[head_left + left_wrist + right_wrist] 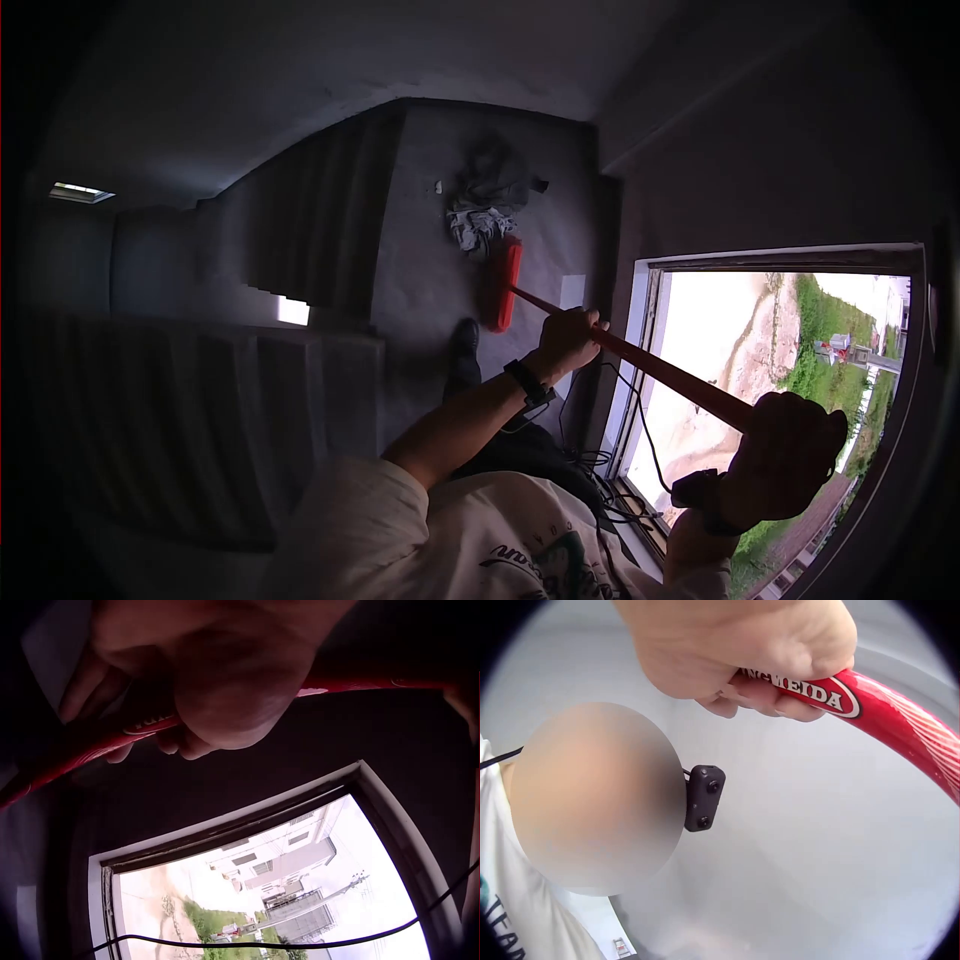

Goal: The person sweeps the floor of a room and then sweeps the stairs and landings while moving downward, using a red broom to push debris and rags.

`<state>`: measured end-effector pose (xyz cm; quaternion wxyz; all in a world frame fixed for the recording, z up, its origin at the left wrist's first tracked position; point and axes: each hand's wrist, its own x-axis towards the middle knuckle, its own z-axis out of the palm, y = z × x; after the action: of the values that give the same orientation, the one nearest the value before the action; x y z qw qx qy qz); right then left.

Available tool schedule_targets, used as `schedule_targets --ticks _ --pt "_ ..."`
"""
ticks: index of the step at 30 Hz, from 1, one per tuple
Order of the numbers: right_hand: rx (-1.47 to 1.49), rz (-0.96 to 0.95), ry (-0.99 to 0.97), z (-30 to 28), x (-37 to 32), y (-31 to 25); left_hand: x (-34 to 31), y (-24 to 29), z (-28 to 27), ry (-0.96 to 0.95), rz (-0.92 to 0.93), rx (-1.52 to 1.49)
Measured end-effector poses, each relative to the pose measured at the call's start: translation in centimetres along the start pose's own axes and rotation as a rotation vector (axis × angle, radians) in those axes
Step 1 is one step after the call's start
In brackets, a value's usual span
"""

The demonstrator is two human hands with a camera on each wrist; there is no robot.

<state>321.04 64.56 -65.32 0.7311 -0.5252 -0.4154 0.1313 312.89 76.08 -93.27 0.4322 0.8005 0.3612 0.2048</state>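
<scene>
A broom with a red head (508, 290) and a long red handle (670, 372) reaches from the floor up to both hands. Midway along the handle, the left hand (568, 340) grips it; in the left wrist view that hand (217, 675) wraps round the red handle (82, 750). Higher up, near the handle's upper end, the right hand (785, 460) holds on. The right wrist view has the right hand (757, 645) curled round the lettered part of the handle (885, 712). Against the broom head lies a crumpled grey cloth (478, 228), with a darker heap (492, 170) beyond it.
Stairs run along the left, one flight (310, 210) farther off and another (200, 420) nearer. An open window (720, 330) is close on the right. Black cables (610, 490) hang beside the body. A shoe (466, 345) stands near the broom head.
</scene>
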Motion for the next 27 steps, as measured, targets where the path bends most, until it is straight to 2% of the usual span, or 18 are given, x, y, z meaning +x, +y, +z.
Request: schedule_targets --ticks 2,3,5,6,7,8,9,10,11,12,14,15,17,19,22,25,27 --pt "0.333 0.054 -0.289 -0.2 4.7 -1.2 1.6 2.1 -0.1 0.031 0.012 -0.083" --pt "0.336 0.054 -0.309 0.5 5.7 -0.8 3.1 2.3 0.0 0.018 0.021 -0.117" --pt "-0.914 -0.407 -0.286 2.2 7.1 0.7 6.8 1.4 0.9 0.056 0.049 -0.182" --pt "-1.026 -0.237 -0.185 3.5 6.7 2.8 8.7 0.3 1.4 0.104 0.065 -0.215" --pt "-0.779 -0.172 -0.461 8.2 8.2 4.4 10.9 -2.0 2.8 0.170 0.054 -0.264" --pt "-0.619 -0.113 -0.663 11.7 9.4 6.6 13.4 -4.8 3.5 0.075 -0.030 -0.258" --pt "-0.645 0.056 -0.758 15.2 9.6 8.5 15.5 -9.1 5.6 0.119 -0.045 -0.408" --pt "-0.457 0.045 -0.844 16.6 9.9 11.7 17.1 -12.6 7.0 0.160 -0.065 -0.561" --pt "-0.265 0.256 -0.762 18.5 9.7 13.0 18.1 -14.9 5.4 0.226 0.018 -0.339" --pt "-0.148 0.291 -0.770 19.2 10.6 14.2 18.6 -17.6 2.9 0.285 0.091 -0.114" --pt "-0.102 0.220 -0.709 21.2 12.5 15.8 17.6 -18.4 -5.7 0.104 -0.078 -0.068" --pt "-0.085 0.219 -0.719 22.8 13.4 16.0 17.8 -18.7 -8.2 0.116 -0.088 -0.057" --pt "0.015 0.071 -0.840 25.6 15.2 15.5 18.1 -19.1 -12.1 0.101 -0.070 -0.034" --pt "0.107 0.075 -0.830 27.7 15.6 14.7 17.8 -19.0 -16.1 0.085 -0.103 -0.029" --pt "0.284 0.087 -0.818 29.5 15.7 15.3 16.5 -21.0 -20.8 0.068 -0.098 0.032" --pt "0.382 0.140 -0.727 29.6 14.7 16.0 15.4 -22.4 -24.0 0.063 -0.213 0.200" --pt "0.467 0.089 -0.613 30.0 12.9 16.6 14.9 -24.1 -25.1 0.048 -0.224 0.279"
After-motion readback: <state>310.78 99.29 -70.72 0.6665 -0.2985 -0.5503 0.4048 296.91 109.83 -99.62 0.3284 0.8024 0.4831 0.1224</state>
